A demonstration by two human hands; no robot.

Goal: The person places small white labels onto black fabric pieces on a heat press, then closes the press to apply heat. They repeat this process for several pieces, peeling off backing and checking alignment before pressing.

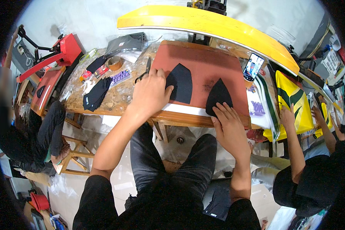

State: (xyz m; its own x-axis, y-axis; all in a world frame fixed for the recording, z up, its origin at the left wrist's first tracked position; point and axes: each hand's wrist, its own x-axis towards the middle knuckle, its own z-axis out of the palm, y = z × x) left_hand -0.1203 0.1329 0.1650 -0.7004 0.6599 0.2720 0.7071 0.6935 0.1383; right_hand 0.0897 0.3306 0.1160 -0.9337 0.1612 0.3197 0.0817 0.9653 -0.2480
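A heat press's reddish lower pad (pixel 201 60) lies before me with two black fabric panels on it. The left panel (pixel 180 83) is wide, with a blunt peak at the top. My left hand (pixel 152 89) is at its left edge, fingers bent and thumb apart, partly covering that edge. On the right lies a narrower pointed panel (pixel 219 93). My right hand (pixel 228 123) rests its fingertips on the lower part of it, thumb by the bottom edge. Neither hand lifts anything. A white strip (pixel 187 109) shows along the pad's front edge.
The press's yellow upper platen (pixel 201 21) overhangs the pad's far side. Scissors (pixel 147 69), a tape roll (pixel 115 63) and stacked black fabric pieces (pixel 97 95) lie left. A phone (pixel 253 67) stands right. A red heat press (pixel 66 51) and a person (pixel 23 138) are left; other people work right.
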